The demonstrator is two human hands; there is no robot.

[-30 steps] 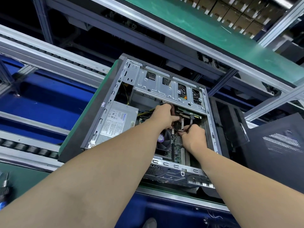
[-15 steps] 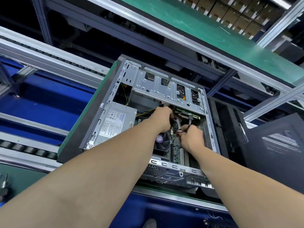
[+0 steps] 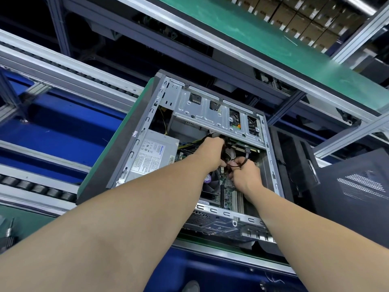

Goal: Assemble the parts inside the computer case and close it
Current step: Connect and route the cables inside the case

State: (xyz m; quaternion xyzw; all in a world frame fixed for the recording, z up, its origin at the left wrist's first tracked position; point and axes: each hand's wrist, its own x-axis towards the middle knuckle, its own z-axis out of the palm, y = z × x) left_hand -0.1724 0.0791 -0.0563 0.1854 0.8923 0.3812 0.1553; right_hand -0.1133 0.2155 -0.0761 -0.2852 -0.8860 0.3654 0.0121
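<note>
An open grey computer case (image 3: 134, 144) lies on its side on a green mat. Inside I see a silver power supply (image 3: 153, 157), a metal drive cage (image 3: 212, 116), a CPU fan (image 3: 212, 182) and the green motherboard (image 3: 228, 189). My left hand (image 3: 211, 150) reaches in below the drive cage, closed around a bundle of black cables. My right hand (image 3: 246, 175) sits just right of it, fingers pinched on a thin black cable (image 3: 246, 153) that loops up toward the cage. The cable ends are hidden by my fingers.
A black side panel (image 3: 355, 192) with a vent grid leans at the right of the case. Roller conveyor rails (image 3: 37, 188) run at the left. A screwdriver tool (image 3: 9, 230) stands at the lower left. A green shelf (image 3: 273, 45) runs overhead.
My left hand has slid slightly toward my right hand, and the two now nearly touch over the cables. The thin black cable is bent into a tighter loop.
</note>
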